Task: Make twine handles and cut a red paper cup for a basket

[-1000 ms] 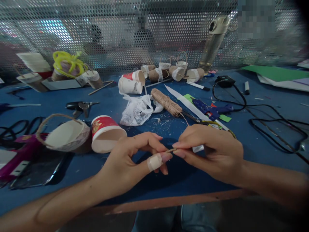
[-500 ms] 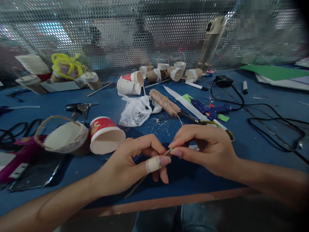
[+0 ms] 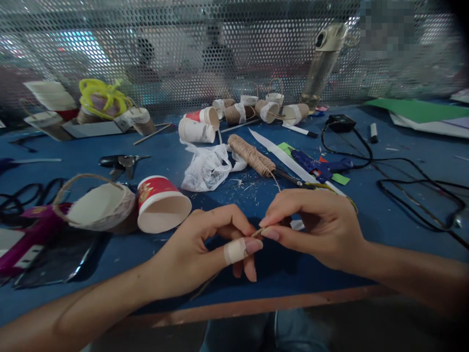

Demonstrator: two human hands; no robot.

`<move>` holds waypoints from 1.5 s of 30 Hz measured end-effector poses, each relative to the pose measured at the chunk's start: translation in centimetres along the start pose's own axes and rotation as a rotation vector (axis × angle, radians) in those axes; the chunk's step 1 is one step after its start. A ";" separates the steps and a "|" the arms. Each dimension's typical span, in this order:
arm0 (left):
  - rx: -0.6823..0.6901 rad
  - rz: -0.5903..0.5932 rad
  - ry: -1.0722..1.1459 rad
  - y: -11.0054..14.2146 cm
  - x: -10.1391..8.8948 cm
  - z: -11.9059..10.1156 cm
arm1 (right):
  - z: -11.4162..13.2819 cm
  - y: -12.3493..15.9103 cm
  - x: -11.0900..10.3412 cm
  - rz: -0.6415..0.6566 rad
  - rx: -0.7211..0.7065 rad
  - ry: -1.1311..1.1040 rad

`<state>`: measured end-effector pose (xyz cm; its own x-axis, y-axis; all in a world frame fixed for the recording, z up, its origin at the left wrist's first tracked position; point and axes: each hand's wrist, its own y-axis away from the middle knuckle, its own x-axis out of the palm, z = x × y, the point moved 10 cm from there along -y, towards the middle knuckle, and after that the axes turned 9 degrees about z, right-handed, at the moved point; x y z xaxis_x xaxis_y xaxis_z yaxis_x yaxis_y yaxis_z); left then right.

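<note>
One twine strand (image 3: 258, 232) spans the small gap between two grips, above the blue surface (image 3: 293, 274), near its front edge. The left hand (image 3: 205, 244) clamps it between thumb and finger; just beside, the right hand (image 3: 322, 222) pinches it too. Below the left hand, a twine end (image 3: 204, 287) slants toward that edge.

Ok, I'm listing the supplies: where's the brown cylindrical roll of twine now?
In the head view, the twine roll lies just right of centre on the blue table, between the crumpled white lace and the long white strip.
</note>
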<state>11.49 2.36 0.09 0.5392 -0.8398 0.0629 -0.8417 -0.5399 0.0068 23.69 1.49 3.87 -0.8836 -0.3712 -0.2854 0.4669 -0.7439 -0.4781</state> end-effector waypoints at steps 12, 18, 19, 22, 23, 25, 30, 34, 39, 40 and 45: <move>0.005 -0.026 -0.051 -0.3 -0.1 0.0 | 0.0 0.3 -0.1 -0.034 -0.006 0.024; -0.018 -0.074 -0.080 -0.4 -0.6 0.3 | -0.5 0.1 -0.2 -0.039 0.054 0.065; -0.022 -0.056 -0.070 -0.5 -0.5 0.4 | -0.6 0.0 -0.1 -0.020 0.061 0.049; -0.043 -0.002 -0.028 -0.5 -0.1 0.6 | -0.8 -0.3 0.0 0.008 0.076 0.010; -0.043 0.006 -0.009 -0.5 0.0 0.6 | -0.9 -0.4 0.0 0.004 0.077 -0.003; -0.026 0.004 0.029 -0.5 -0.1 0.5 | -0.8 -0.6 0.0 0.002 0.077 -0.028; 0.012 -0.013 0.062 -0.2 -0.4 0.2 | -0.9 -0.6 0.2 -0.004 0.079 -0.097; 0.014 -0.015 0.041 0.0 -0.4 0.2 | -1.6 -0.5 0.3 -0.011 0.134 -0.148; 0.013 -0.020 0.022 -0.1 -0.4 0.1 | -2.2 -0.4 0.5 0.002 0.205 -0.211; 0.013 -0.026 0.016 -0.2 -0.5 0.1 | -2.3 -0.4 0.5 0.007 0.216 -0.227; 0.020 -0.046 -0.008 -0.1 -0.6 0.0 | -2.9 -0.3 0.8 0.015 0.269 -0.316</move>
<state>11.23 2.91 0.06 0.5774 -0.8146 0.0551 -0.8155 -0.5787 -0.0102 22.94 3.02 1.33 -0.8638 -0.5039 -0.0015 0.4907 -0.8405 -0.2296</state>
